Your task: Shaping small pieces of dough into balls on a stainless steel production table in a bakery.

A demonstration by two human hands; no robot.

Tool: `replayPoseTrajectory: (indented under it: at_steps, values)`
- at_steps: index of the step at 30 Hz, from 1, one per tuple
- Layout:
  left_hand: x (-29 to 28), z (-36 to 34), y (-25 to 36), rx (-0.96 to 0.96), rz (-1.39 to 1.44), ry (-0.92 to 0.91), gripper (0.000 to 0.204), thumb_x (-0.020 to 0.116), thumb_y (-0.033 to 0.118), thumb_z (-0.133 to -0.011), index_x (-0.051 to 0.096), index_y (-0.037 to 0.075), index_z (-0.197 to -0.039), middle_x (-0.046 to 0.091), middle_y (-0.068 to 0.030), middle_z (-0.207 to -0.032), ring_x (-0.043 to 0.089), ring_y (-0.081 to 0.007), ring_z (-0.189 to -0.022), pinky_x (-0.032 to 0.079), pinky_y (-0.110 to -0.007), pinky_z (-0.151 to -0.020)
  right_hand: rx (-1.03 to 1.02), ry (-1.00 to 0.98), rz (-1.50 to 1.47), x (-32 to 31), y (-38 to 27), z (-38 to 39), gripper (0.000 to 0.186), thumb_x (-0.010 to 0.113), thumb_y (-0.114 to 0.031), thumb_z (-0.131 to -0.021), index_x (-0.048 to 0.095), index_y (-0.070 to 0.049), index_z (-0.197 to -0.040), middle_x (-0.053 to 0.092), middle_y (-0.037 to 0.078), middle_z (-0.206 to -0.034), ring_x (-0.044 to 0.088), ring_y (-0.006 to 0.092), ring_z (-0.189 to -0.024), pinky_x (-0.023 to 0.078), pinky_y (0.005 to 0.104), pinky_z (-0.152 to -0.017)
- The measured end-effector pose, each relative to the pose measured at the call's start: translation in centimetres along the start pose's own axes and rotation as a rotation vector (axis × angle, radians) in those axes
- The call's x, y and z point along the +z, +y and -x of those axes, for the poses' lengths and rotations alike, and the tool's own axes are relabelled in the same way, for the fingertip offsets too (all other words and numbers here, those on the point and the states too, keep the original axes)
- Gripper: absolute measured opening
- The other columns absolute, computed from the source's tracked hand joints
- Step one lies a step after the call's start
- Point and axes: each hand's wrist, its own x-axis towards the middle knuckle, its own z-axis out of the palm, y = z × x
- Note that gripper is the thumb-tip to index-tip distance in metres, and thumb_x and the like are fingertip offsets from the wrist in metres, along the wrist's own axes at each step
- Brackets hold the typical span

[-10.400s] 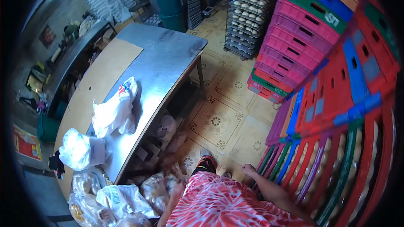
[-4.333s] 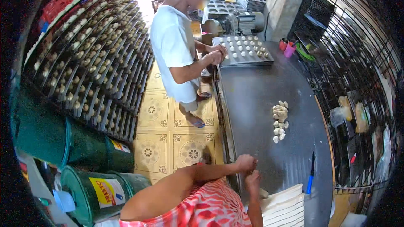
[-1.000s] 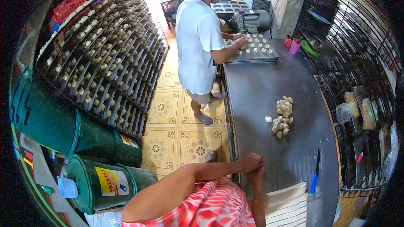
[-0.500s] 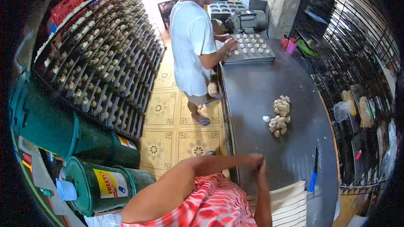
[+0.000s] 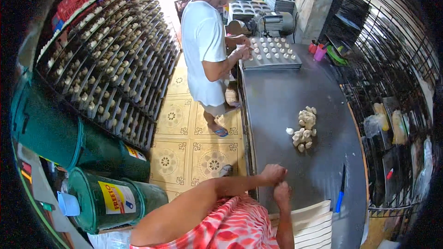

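Note:
Over the near left part of the dark metal table (image 5: 295,85), my left hand (image 5: 273,174) and my right hand (image 5: 282,193) are close together, the left one slightly farther away. Both have curled, closed fingers, and anything inside them is hidden. Beyond them lies a pile of pale dough pieces (image 5: 303,139), with one rounder dough piece (image 5: 290,131) at its left. A blue-handled knife (image 5: 339,200) rests on the table to the right of my hands. Beside my right forearm is a cream striped cloth (image 5: 310,230).
At the table's far end, a person in a white shirt (image 5: 203,41) has both hands at a tray of dough balls (image 5: 272,60). A motor (image 5: 277,22) stands behind it. On the left are a rack of filled trays (image 5: 106,74) and green drums (image 5: 115,198); at right, a wire rack (image 5: 387,87).
My hands have shifted slightly, with the right one lower and nearer to me. The other person's hands have drawn left, back toward the tray's edge. The dough pile looks the same.

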Motion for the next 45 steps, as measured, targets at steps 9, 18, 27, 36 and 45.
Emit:
replayPoseTrajectory:
  at_steps: [9,18,27,36,45]
  values:
    - [2.7,-5.3,-4.2,0.311,0.177,0.252,0.038,0.065,0.017,-0.090,0.059,-0.001,-0.123,0.068,-0.0259,-0.116,0.068,-0.0422,-0.103,0.055,-0.051,-0.085,0.564,0.491,-1.513,2.6,4.1,-2.6,0.039,0.044,-0.036,-0.106,0.058,-0.004,-0.123,0.061,0.019,-0.112,0.064,0.0285,-0.094,0.054,0.0423,-0.078]
    - [6.1,2.2,-2.1,0.005,0.198,-0.100,0.027,0.069,0.027,-0.084,0.073,0.000,-0.086,0.072,-0.0243,-0.087,0.069,-0.0472,-0.078,0.057,-0.053,-0.071,0.052,0.348,0.007,4.1,4.3,2.4,0.042,0.060,-0.012,-0.095,0.054,0.001,-0.134,0.060,0.026,-0.129,0.062,0.0431,-0.114,0.052,0.0484,-0.092]
    - [7.1,0.9,-1.1,0.327,0.303,-0.092,0.033,0.067,0.035,-0.090,0.073,0.003,-0.087,0.073,-0.0224,-0.087,0.072,-0.0444,-0.082,0.056,-0.056,-0.071,0.184,0.443,-0.539,7.1,9.1,0.7,0.041,0.063,-0.008,-0.092,0.057,0.000,-0.131,0.065,0.019,-0.120,0.065,0.0349,-0.107,0.053,0.0444,-0.093]
    - [1.5,3.0,2.6,0.089,0.038,-0.114,0.033,0.060,0.033,-0.094,0.073,0.005,-0.080,0.071,-0.0244,-0.084,0.071,-0.0426,-0.080,0.057,-0.053,-0.070,0.299,0.188,-0.015,3.4,4.1,2.9,0.030,0.064,-0.019,-0.092,0.057,0.002,-0.113,0.065,0.025,-0.111,0.063,0.0483,-0.102,0.050,0.0536,-0.090]
    - [2.7,-4.2,-2.1,0.075,0.018,0.085,0.027,0.067,0.030,-0.093,0.070,0.009,-0.109,0.071,-0.0203,-0.085,0.070,-0.0408,-0.080,0.057,-0.052,-0.071,-0.352,0.084,0.202,-1.9,-2.2,1.2,0.018,0.058,-0.021,-0.097,0.066,-0.005,-0.096,0.066,0.020,-0.095,0.064,0.0437,-0.077,0.054,0.0482,-0.069]
